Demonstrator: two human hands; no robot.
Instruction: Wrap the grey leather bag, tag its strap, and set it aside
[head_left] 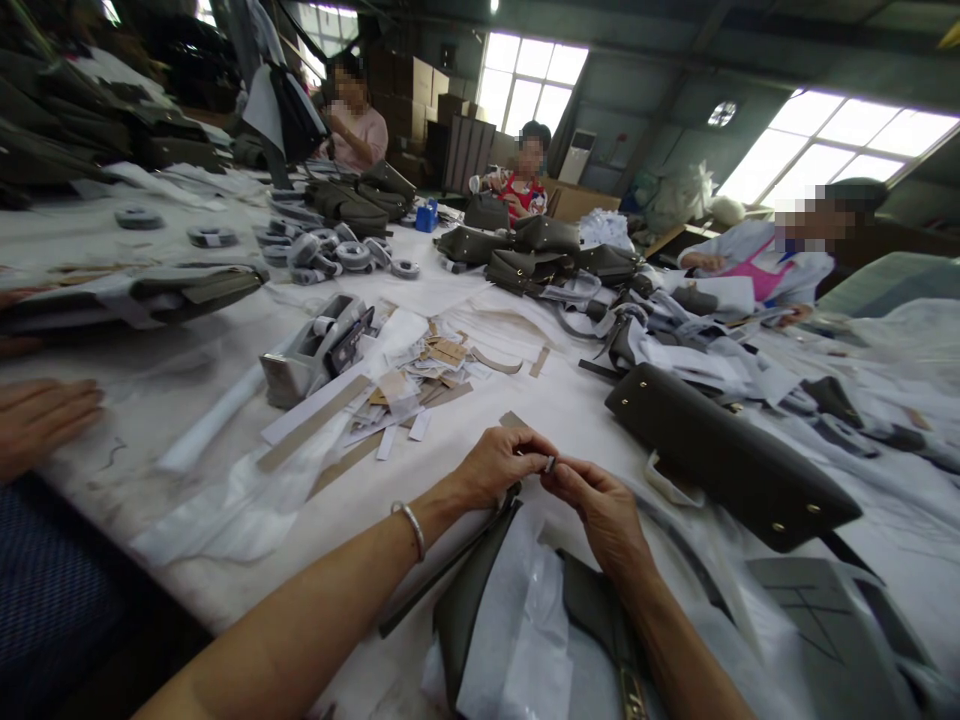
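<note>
My left hand (495, 465) and my right hand (596, 495) meet in front of me, fingertips pinched together. Between them is a small pale, shiny piece (550, 464), too small to name; both hands grip it. Just below my hands lies a dark olive handbag (469, 610), partly covered by white wrapping (521, 630). A gold-coloured clasp (632, 692) shows near my right forearm. To the right, another dark handbag (731, 450) lies on its side, with gold studs on its base.
A tape dispenser (315, 350) stands beside scattered paper tags and strips (427, 375). Rolled straps (352, 255) and more handbags (532, 250) cover the table farther back. At the left edge is another person's hand (45, 425). Several people sit around the table.
</note>
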